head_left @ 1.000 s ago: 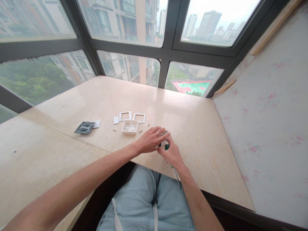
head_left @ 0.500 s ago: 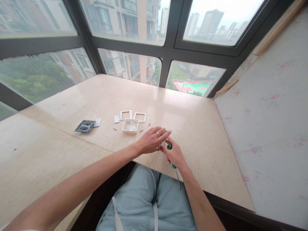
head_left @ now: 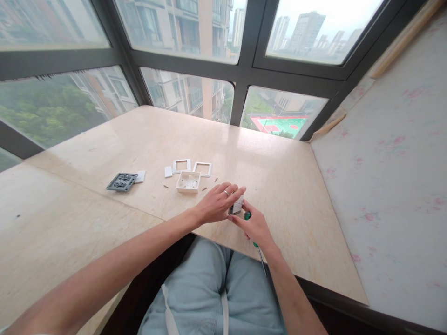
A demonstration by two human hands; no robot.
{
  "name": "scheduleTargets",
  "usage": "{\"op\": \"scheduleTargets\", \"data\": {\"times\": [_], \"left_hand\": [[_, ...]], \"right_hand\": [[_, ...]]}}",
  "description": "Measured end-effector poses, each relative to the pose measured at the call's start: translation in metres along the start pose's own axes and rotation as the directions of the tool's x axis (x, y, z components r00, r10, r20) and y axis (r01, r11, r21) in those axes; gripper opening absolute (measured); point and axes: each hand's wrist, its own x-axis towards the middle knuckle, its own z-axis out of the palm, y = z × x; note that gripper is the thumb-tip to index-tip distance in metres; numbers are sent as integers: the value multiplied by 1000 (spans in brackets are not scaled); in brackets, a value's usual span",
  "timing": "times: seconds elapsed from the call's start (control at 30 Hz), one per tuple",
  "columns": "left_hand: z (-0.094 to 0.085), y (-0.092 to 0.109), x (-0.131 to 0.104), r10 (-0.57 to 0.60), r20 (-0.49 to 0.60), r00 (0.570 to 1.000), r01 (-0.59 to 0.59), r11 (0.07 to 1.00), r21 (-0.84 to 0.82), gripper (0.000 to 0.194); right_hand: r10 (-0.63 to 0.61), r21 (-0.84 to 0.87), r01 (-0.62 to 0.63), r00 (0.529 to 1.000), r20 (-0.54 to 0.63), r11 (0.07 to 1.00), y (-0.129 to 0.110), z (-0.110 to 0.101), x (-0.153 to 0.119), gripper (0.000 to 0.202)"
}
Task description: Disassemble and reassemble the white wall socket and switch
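Between my two hands, above the front part of the tabletop, is a small white and dark switch module (head_left: 237, 206). My left hand (head_left: 219, 202) closes over its left and top side, with a ring on one finger. The thumb and fingers of my right hand (head_left: 256, 225) pinch the module's lower right edge. Tucked in the same right palm is a screwdriver (head_left: 247, 216) with a green handle, its metal shaft pointing down toward my lap. Part of the module is covered by my fingers.
Beyond my left hand stands an open white wall box (head_left: 189, 182). Two white frames (head_left: 181, 165) and a white cover piece (head_left: 168, 171) lie behind it, with small screws (head_left: 204, 189) around. Further left a grey mounting plate (head_left: 122, 182) leans on a white piece (head_left: 140, 177). Windows and a papered wall border the tabletop.
My hands have parted slightly and turned the module, so more of its white face shows. The screwdriver has shifted a little to the right within my right hand.
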Motion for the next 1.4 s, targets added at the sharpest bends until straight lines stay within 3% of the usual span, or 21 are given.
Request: {"op": "scheduleTargets", "data": {"times": [0.17,0.37,0.53,0.7,0.8,0.9,1.03,1.17,1.3,1.4], "left_hand": [[-1,2,0,19,5,1000,-19,1000,20,80],[-3,6,2,19,-21,1000,-17,996,84,70],[-3,4,4,-87,-46,995,90,995,54,82],[11,0,-8,-282,-146,948,264,956,-128,104],[24,2,-23,-375,-176,910,329,913,-243,105],[36,7,-37,-419,-162,894,359,883,-302,103],[47,11,-47,-459,-126,879,401,857,-324,100],[55,10,-49,-457,-96,885,411,859,-305,87],[49,13,-50,-460,-70,885,426,861,-278,83],[28,25,-48,-478,-130,869,420,849,-320,69]], "right_hand": [[4,37,-4,1000,4,999,0,1,-1,53],[62,16,-61,994,-92,998,-3,2,-5,83],[101,183,-75,985,-140,980,0,-2,-11,94],[86,381,-61,995,-48,922,1,-16,-12,89],[66,518,-74,997,35,852,-7,-28,-14,69],[14,693,-133,985,174,709,-12,-37,-16,50],[7,834,-205,972,234,512,-8,-39,-12,57],[12,867,-242,965,263,436,-2,-28,-4,56],[-22,885,-254,958,285,391,2,-18,4,55],[-98,904,-301,934,343,303,7,-14,9,51]]}}
